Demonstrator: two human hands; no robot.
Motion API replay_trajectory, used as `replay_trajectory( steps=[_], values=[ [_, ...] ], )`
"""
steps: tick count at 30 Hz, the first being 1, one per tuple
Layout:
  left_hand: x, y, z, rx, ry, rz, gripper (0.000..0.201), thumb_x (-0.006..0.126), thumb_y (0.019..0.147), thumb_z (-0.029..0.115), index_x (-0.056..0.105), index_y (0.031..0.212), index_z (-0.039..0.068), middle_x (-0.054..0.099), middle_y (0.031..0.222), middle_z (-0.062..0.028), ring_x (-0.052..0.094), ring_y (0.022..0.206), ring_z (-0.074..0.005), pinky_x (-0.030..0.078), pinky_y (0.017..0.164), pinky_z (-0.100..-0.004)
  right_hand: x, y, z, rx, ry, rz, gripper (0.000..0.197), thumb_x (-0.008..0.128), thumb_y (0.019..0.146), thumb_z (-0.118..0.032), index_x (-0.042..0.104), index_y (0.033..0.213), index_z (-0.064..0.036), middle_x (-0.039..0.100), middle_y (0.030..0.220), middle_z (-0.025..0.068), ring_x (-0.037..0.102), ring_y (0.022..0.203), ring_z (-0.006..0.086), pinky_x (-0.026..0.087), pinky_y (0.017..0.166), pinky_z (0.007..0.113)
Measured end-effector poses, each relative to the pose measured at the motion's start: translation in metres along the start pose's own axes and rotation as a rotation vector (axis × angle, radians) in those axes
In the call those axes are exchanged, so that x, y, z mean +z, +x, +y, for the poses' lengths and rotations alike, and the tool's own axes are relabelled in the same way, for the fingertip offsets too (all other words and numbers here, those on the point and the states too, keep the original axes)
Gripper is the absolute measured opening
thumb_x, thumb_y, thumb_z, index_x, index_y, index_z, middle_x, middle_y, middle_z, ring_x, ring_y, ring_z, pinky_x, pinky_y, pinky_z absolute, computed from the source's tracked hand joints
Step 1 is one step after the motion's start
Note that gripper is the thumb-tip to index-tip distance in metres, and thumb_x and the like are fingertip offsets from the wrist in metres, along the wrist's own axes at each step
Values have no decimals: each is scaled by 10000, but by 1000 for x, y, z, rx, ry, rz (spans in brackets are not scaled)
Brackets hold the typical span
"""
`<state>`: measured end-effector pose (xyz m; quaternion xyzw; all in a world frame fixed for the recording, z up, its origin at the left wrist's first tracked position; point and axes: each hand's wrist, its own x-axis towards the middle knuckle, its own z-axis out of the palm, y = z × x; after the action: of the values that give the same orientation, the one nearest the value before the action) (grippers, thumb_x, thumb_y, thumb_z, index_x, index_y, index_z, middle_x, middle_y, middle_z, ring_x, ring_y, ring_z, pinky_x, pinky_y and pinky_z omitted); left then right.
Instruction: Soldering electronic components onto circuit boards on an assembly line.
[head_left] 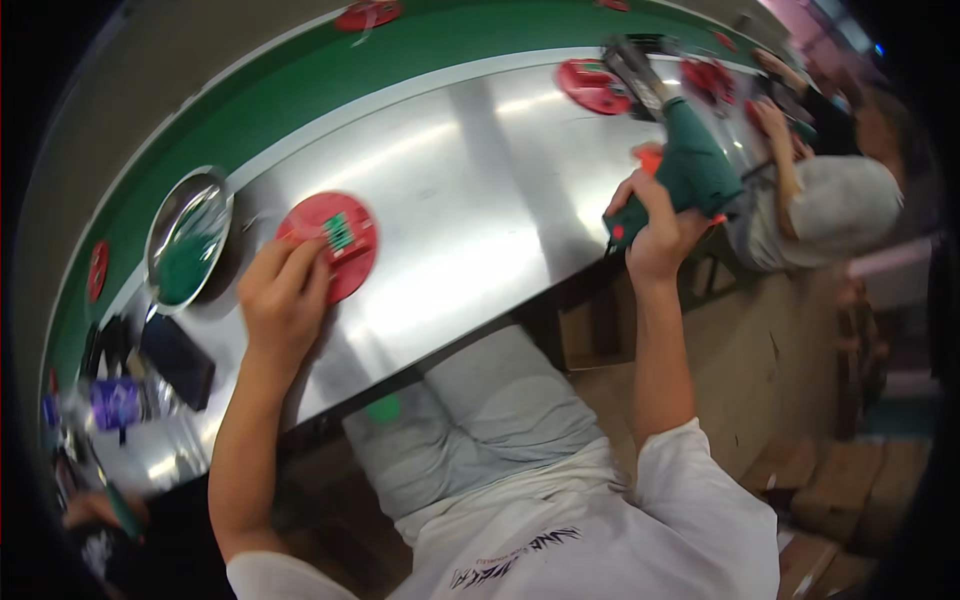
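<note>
My right hand [662, 226] is wrapped round the grip of a dark green heat gun [695, 160], raised over the right part of the bench. Its metal nozzle points up and away, slightly blurred. On the left, a red round plastic part [362, 262] lies on the metal bench with a small green circuit board [340, 232] on it. The fingers of my left hand [283, 292] are closed at this part's left side, pressing or pinching it. Whatever is under the fingertips is hidden.
A metal bowl [222, 232] with green contents stands left, near a dark box [178, 358] and a purple-labelled bottle [118, 403]. More red round parts [592, 86] lie at the far right. A green strip [420, 52] carrying red parts runs behind the bench [440, 290]. Co-workers sit at both sides.
</note>
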<state>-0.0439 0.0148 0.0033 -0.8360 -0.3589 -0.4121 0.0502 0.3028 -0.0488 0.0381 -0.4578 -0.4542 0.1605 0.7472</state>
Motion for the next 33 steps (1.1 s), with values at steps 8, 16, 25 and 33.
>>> replay_trajectory(
  steps=[8, 16, 25, 33],
  values=[
    [8, 1, 8, -31, -35, -65, 191, 722, 747, -44, 699, 933, -9, 635, 838, -143, 636, 714, -295, 504, 625, -371, -87, 62, -43, -646, -240, 376, 131, 507, 906, -83, 568, 874, 28, 604, 728, 122, 598, 639, 193, 496, 615, 288],
    [3, 3, 6, -65, -10, -94, 189, 721, 771, -24, 693, 958, -10, 631, 913, -147, 634, 773, -290, 509, 648, -370, -112, 52, 6, -143, -183, 304, 109, 601, 808, 11, 593, 909, 52, 585, 654, 49, 530, 451, 127, 397, 421, 272],
    [-11, 37, 20, -98, 63, -311, 612, 802, 696, 204, 604, 1252, 40, 570, 1212, -184, 510, 1149, -380, 363, 1039, -475, -99, 53, 36, 7, 110, 173, 228, 582, 826, -29, 533, 1031, 55, 555, 639, 72, 518, 449, 162, 423, 457, 276],
    [95, 149, -42, 29, 151, -376, 469, 752, 744, 325, 655, 1135, 85, 650, 1056, -133, 554, 1036, -306, 365, 937, -419, -91, 41, 60, 329, 374, 278, 239, 558, 897, -102, 542, 1116, -6, 510, 698, 67, 479, 531, 158, 420, 502, 313]
  ],
)
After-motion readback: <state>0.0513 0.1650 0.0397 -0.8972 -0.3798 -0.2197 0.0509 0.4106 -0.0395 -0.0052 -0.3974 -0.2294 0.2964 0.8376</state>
